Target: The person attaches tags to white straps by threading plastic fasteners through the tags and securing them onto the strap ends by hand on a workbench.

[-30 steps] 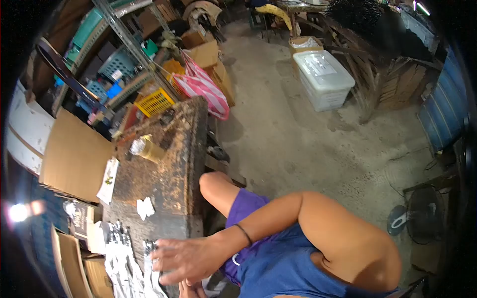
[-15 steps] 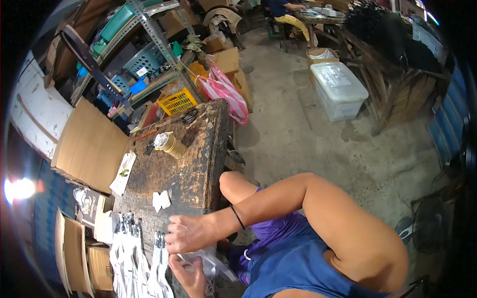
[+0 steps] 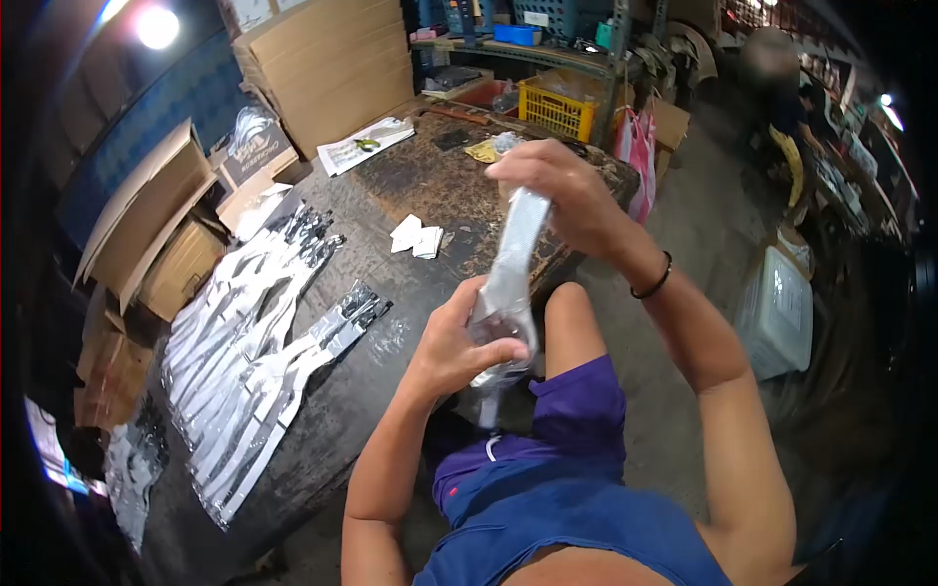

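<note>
The fingers of the left hand (image 3: 467,344) were curled around the lower part of a shiny, clear-wrapped strip (image 3: 510,256), the thumb pressed across its front. The right hand (image 3: 559,195) was bent over the strip's upper end, its fingers close together; its thumb was hidden, so whether it pinched the plastic could not be told. The strip stood nearly upright between the two hands, above the lap and just off the edge of the dark table (image 3: 332,430). On the table, a small group of wrapped strips (image 3: 283,376) lay beside a larger spread of wrapped strips (image 3: 225,317), dark ends pointing away. By the look of it, much had been laid out and this strip had yet to join them; how many remained could not be judged. Farther out lay white paper pieces (image 3: 417,236) and a printed sheet (image 3: 337,153), with cardboard boxes (image 3: 183,273) to the left and a yellow crate (image 3: 555,109) beyond.
</note>
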A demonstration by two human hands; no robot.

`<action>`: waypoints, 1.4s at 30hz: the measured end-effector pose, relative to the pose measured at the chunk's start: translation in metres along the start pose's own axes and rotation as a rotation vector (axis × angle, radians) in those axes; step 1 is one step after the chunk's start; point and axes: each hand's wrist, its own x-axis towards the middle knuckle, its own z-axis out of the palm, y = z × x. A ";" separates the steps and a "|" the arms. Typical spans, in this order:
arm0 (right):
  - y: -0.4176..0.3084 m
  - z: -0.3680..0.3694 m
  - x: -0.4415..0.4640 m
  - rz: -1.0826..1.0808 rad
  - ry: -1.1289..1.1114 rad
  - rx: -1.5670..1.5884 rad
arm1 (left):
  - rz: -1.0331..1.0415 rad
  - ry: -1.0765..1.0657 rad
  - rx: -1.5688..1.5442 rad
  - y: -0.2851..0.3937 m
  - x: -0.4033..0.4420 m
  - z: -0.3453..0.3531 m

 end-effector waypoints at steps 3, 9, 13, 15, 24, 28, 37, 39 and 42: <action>0.012 -0.007 0.001 0.028 -0.011 -0.005 | -0.048 -0.043 0.104 0.008 0.012 -0.012; 0.007 -0.020 0.020 0.015 -0.022 -0.040 | -0.037 -0.232 0.037 0.012 0.034 -0.041; -0.012 -0.023 0.042 -0.129 -0.063 -0.094 | -0.066 -0.511 0.066 0.014 0.054 -0.049; -0.017 -0.023 0.055 -0.152 -0.056 -0.102 | 0.214 -0.658 0.004 0.006 0.064 -0.037; -0.016 -0.035 0.077 -0.169 -0.119 -0.157 | 0.151 -0.897 -0.848 0.017 0.047 0.005; -0.023 -0.042 0.077 -0.203 -0.138 -0.239 | 0.202 -0.523 -0.358 0.030 0.021 -0.014; -0.024 -0.058 0.097 -0.334 -0.194 -0.373 | 0.017 -0.737 -0.917 -0.027 -0.039 0.013; -0.023 -0.060 0.099 -0.345 -0.162 -0.370 | -0.155 -0.851 -1.034 -0.044 -0.058 0.017; -0.008 -0.070 0.091 -0.253 -0.224 -0.391 | -0.241 -0.811 -0.987 -0.073 -0.096 0.014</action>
